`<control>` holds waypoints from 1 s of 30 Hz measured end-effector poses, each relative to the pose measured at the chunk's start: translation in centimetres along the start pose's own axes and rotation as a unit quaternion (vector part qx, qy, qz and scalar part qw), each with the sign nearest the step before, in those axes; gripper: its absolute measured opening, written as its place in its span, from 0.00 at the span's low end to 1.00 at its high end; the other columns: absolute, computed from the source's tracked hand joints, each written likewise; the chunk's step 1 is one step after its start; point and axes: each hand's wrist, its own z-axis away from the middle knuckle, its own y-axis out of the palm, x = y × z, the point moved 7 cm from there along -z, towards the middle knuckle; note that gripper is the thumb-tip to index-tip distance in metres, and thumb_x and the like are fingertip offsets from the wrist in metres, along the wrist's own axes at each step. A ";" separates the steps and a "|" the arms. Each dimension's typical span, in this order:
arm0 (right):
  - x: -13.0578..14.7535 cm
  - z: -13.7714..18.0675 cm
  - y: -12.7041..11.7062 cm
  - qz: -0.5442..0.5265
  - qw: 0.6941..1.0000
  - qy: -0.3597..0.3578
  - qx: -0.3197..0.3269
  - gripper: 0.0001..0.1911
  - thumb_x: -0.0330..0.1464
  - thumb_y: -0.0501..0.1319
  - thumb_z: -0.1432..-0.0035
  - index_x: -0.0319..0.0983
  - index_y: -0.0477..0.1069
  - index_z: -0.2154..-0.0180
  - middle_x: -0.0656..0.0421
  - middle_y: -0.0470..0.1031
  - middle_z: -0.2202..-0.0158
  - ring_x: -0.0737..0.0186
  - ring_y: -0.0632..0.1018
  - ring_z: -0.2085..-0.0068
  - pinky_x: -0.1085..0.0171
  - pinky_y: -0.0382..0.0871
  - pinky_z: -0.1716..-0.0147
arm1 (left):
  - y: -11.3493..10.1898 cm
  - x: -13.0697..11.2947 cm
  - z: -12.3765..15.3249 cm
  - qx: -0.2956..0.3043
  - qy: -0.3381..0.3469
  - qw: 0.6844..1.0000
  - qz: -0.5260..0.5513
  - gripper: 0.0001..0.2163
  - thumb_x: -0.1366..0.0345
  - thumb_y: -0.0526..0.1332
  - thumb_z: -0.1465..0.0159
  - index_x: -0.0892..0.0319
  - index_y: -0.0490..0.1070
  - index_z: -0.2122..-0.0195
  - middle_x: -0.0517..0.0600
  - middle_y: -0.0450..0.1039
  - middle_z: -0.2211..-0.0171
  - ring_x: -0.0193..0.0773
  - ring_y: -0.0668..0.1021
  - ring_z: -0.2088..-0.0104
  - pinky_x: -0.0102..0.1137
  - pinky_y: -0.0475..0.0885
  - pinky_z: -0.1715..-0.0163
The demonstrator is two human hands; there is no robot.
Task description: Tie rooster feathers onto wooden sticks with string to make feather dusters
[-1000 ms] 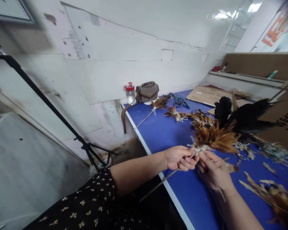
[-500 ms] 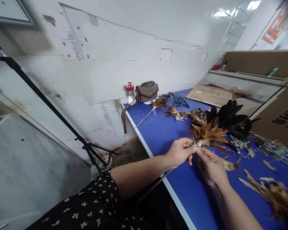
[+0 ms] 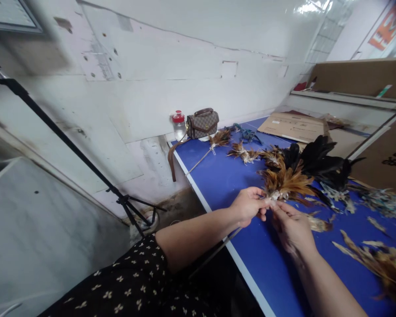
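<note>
Two hands (image 3: 250, 206) (image 3: 294, 226) on one feather bundle (image 3: 288, 182) — one handbag (image 3: 203, 125) — one bottle (image 3: 179, 127)

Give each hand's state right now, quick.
Left hand: closed, pinching the brown feather bundle near its pale base.
Right hand: closed, pinching near the same base.

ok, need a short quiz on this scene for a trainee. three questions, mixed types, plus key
1. True or false: the left hand and the right hand are both at the base of the brown feather bundle.

2. What colour is the tabletop?
A) red
B) blue
C) green

3. What stands beside the handbag, near the wall?

Key:
1. True.
2. B.
3. A clear bottle with a red lid.
</note>
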 end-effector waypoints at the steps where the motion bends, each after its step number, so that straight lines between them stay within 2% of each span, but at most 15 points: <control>1: 0.0 0.0 0.1 0.001 1.000 0.001 0.000 0.31 0.52 0.86 0.62 0.36 0.81 0.68 0.65 0.63 0.81 0.73 0.58 0.80 0.68 0.47 0.83 | 0.0 0.0 0.0 0.005 -0.002 1.000 -0.001 0.17 0.64 0.77 0.41 0.61 0.68 0.61 0.43 0.72 0.75 0.26 0.69 0.81 0.24 0.70 0.81; 6: -0.3 0.0 0.1 0.006 1.000 0.007 -0.004 0.32 0.54 0.86 0.64 0.36 0.80 0.69 0.65 0.64 0.81 0.73 0.58 0.80 0.68 0.47 0.83 | 0.0 0.2 0.0 0.021 -0.006 1.000 -0.018 0.16 0.62 0.75 0.39 0.61 0.68 0.60 0.43 0.71 0.75 0.25 0.67 0.81 0.23 0.69 0.82; 9: -0.5 0.0 0.0 0.011 1.000 0.000 -0.004 0.31 0.54 0.85 0.61 0.36 0.80 0.69 0.65 0.63 0.81 0.72 0.57 0.80 0.68 0.46 0.83 | -0.2 0.4 0.0 0.011 0.030 0.999 -0.044 0.17 0.58 0.74 0.37 0.60 0.69 0.57 0.41 0.70 0.74 0.25 0.68 0.81 0.23 0.71 0.81; 12: -0.7 -0.1 -0.3 0.008 1.000 0.001 -0.019 0.31 0.53 0.85 0.62 0.36 0.80 0.70 0.65 0.63 0.82 0.72 0.57 0.81 0.68 0.47 0.83 | -0.3 0.8 0.2 -0.003 0.066 0.993 -0.097 0.16 0.55 0.71 0.34 0.59 0.69 0.54 0.39 0.68 0.76 0.26 0.70 0.84 0.23 0.70 0.82; 19: -0.9 0.0 -0.3 -0.027 0.999 0.016 -0.044 0.31 0.49 0.87 0.69 0.36 0.80 0.70 0.66 0.62 0.82 0.72 0.59 0.81 0.68 0.49 0.84 | 0.0 0.9 0.6 0.006 0.122 0.983 -0.138 0.17 0.59 0.63 0.30 0.59 0.71 0.42 0.39 0.68 0.77 0.30 0.73 0.84 0.24 0.71 0.82; 22: -0.8 0.0 -0.1 -0.026 0.999 0.014 -0.041 0.30 0.49 0.87 0.67 0.37 0.77 0.72 0.67 0.60 0.82 0.72 0.58 0.81 0.68 0.49 0.84 | -0.1 1.1 0.8 0.004 0.116 0.982 -0.149 0.19 0.61 0.62 0.29 0.60 0.73 0.39 0.40 0.68 0.76 0.29 0.73 0.84 0.24 0.71 0.82; 27: -0.5 0.1 -0.2 -0.015 0.998 -0.027 -0.060 0.30 0.46 0.85 0.63 0.41 0.67 0.79 0.66 0.60 0.83 0.71 0.58 0.82 0.66 0.50 0.84 | -0.1 0.7 1.4 -0.010 0.125 0.965 -0.230 0.16 0.63 0.57 0.26 0.61 0.83 0.47 0.44 0.68 0.74 0.26 0.74 0.83 0.21 0.69 0.82; 30: -0.7 0.0 -0.5 -0.003 0.997 -0.030 -0.067 0.31 0.47 0.85 0.61 0.41 0.65 0.81 0.66 0.60 0.84 0.71 0.58 0.82 0.66 0.49 0.84 | 0.1 0.9 1.4 0.016 0.083 0.973 -0.214 0.19 0.63 0.55 0.25 0.61 0.81 0.41 0.46 0.71 0.74 0.29 0.75 0.80 0.23 0.72 0.80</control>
